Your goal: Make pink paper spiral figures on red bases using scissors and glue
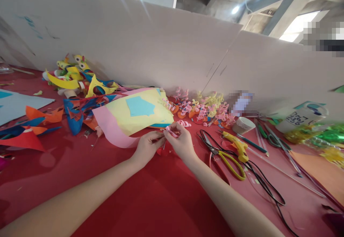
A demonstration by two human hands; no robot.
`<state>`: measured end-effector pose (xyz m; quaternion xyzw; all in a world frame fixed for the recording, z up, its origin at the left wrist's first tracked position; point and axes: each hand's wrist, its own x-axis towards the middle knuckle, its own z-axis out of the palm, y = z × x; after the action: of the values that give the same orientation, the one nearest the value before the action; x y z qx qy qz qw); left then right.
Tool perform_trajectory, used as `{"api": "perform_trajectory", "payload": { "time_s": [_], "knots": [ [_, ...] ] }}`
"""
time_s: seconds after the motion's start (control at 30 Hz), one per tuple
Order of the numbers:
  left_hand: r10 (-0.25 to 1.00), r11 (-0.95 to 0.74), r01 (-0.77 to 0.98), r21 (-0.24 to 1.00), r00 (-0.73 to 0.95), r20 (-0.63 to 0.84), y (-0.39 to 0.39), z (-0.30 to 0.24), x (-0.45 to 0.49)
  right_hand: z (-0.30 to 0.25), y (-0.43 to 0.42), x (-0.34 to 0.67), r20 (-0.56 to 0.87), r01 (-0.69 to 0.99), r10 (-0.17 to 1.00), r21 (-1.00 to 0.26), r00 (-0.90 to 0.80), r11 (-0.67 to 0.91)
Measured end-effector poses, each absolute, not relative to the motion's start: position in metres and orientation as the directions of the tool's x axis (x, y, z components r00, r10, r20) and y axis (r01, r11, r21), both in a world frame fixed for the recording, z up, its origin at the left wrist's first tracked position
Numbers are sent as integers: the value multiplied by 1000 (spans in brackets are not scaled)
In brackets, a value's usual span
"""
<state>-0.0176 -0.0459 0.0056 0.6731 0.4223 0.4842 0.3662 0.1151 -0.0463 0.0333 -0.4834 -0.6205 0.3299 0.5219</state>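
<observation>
Both of my hands meet over the middle of the red table. Between the fingertips of my right hand is a small curled pink paper strip. My left hand pinches close beside it, with a thin stick-like piece showing below its fingertips; exactly what it grips is partly hidden. Just behind the hands lie a yellow paper sheet, a blue paper scrap and a bent pink sheet. A pink-and-white curl rests just past my right hand.
Scissors with yellow handles, a yellow glue gun with black cord and a paper cup lie right. Several pink and yellow paper curls stand by the white board. Orange and blue paper cutouts lie left.
</observation>
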Motion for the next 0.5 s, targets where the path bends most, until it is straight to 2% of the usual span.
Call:
{"api": "perform_trajectory", "payload": {
  "time_s": [0.33, 0.5],
  "knots": [
    [938, -341, 217, 915, 140, 316, -49, 13, -15, 28, -46, 117, 383, 226, 923, -902, 26, 368],
    [930, -356, 251, 900, 185, 317, -45, 8, -17, 26, -39, 122, 312, 165, 950, -937, 1, 308]
  ]
}}
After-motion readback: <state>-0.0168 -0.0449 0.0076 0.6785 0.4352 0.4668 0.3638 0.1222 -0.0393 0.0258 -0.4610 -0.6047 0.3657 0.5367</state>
